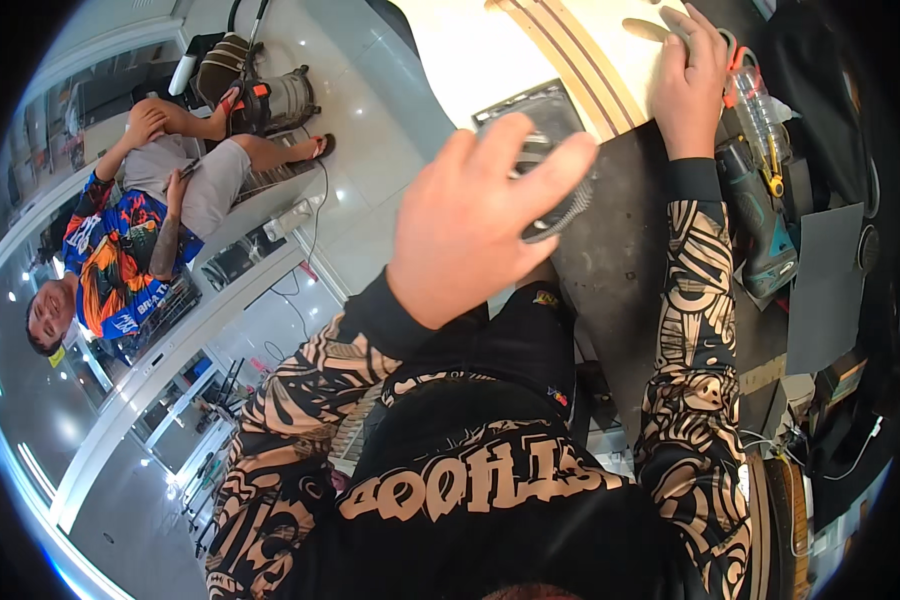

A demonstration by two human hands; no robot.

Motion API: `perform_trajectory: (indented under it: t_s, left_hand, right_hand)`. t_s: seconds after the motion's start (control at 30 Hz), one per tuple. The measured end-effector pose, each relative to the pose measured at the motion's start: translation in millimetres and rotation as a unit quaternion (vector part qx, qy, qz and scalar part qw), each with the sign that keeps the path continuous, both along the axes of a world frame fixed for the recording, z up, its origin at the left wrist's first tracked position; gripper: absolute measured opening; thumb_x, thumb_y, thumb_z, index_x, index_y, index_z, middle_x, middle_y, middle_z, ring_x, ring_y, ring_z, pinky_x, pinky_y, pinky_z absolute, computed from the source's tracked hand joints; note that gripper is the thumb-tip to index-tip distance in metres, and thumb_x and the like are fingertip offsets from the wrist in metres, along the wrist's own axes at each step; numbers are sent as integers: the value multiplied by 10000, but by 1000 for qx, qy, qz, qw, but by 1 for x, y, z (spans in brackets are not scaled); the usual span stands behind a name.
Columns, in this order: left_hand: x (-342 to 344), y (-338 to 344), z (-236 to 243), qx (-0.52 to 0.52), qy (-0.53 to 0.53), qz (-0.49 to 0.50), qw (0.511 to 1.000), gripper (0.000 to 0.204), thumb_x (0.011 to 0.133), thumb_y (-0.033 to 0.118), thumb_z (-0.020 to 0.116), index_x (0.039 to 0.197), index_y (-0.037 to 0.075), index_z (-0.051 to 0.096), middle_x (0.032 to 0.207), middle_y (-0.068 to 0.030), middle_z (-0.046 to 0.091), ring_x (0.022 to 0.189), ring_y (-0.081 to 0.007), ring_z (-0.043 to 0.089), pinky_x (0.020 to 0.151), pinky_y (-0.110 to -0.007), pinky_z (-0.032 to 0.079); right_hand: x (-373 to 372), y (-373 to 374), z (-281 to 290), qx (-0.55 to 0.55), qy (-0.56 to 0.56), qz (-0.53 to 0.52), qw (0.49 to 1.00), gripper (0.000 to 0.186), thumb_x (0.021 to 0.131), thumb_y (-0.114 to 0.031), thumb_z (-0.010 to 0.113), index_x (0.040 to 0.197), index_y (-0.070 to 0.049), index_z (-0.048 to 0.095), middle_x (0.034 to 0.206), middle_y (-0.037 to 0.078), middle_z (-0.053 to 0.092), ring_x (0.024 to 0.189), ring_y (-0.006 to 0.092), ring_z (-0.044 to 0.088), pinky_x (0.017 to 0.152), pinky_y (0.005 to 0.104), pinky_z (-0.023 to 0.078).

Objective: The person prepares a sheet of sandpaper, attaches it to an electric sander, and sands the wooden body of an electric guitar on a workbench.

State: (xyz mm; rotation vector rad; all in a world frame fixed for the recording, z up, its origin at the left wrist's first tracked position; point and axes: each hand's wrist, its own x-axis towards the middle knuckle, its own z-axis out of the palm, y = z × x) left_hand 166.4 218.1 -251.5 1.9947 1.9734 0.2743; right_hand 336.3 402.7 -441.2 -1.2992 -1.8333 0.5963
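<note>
My left hand (pixel 480 205) is closed round a black hand tool (pixel 560 190) with a curved, ribbed grip and a flat rectangular base, possibly a sanding block. This tool is at the near edge of a pale, brightly lit board (pixel 460 40) with brown lengthwise stripes. Across the board, my right hand (pixel 692 85) lies on its right part, fingers stretched out. Beside those fingers are red-and-grey handles (pixel 740 58), perhaps of scissors. Part of the board is hidden by my hands and the tool.
Right of my right forearm lie a clear plastic bottle (pixel 755 105), a teal-and-black power tool (pixel 765 235) and a grey sheet (pixel 825 285) on the dark bench (pixel 615 240). At left, a seated person (pixel 135 240) is near a vacuum cleaner (pixel 275 105) and a cable on the floor.
</note>
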Motion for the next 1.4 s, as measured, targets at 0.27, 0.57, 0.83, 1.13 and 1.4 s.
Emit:
perform_trajectory:
  t_s: [0.27, 0.57, 0.83, 1.13, 1.4]
  left_hand:
    - [-59, -33, 3, 11, -15, 84, 996, 760, 753, 123, 949, 1472, 135, 701, 1329, -168, 666, 1140, -384, 722, 939, -455, 624]
    - [-77, -31, 1, 26, -1, 107, 994, 782, 756, 115, 947, 1490, 132, 678, 1342, -174, 661, 1141, -377, 725, 955, -451, 620]
    - [-21, -9, 2, 23, -13, 77, 997, 747, 748, 211, 956, 1458, 226, 725, 1291, -114, 674, 1065, -341, 724, 881, -441, 624]
    - [-4, 2, 4, -4, -9, 53, 999, 753, 751, 214, 921, 1469, 305, 712, 1282, -83, 665, 1001, -302, 700, 839, -424, 622]
    - [-66, -20, 6, 11, -16, 99, 995, 749, 786, 135, 927, 1496, 163, 690, 1321, -162, 665, 1123, -380, 720, 938, -442, 617]
  right_hand:
    - [5, 6, -13, -8, 21, 36, 999, 332, 1111, -108, 543, 1347, -63, 773, 1530, 178, 641, 1442, 318, 566, 1222, 424, 454]
    - [3, 7, -15, 4, 22, 48, 999, 327, 1100, -102, 551, 1343, -62, 766, 1528, 188, 639, 1442, 330, 565, 1227, 434, 455]
    - [1, 8, -14, 0, 0, 34, 999, 324, 1100, -97, 548, 1342, -52, 760, 1550, 189, 622, 1447, 337, 555, 1232, 443, 443]
    - [5, 8, -14, 10, -26, 36, 999, 311, 1092, -120, 571, 1335, -64, 757, 1535, 193, 626, 1435, 365, 560, 1223, 470, 445]
    - [4, 6, -13, -5, -6, 41, 999, 313, 1118, -125, 554, 1348, -48, 751, 1547, 181, 622, 1442, 335, 565, 1237, 430, 441]
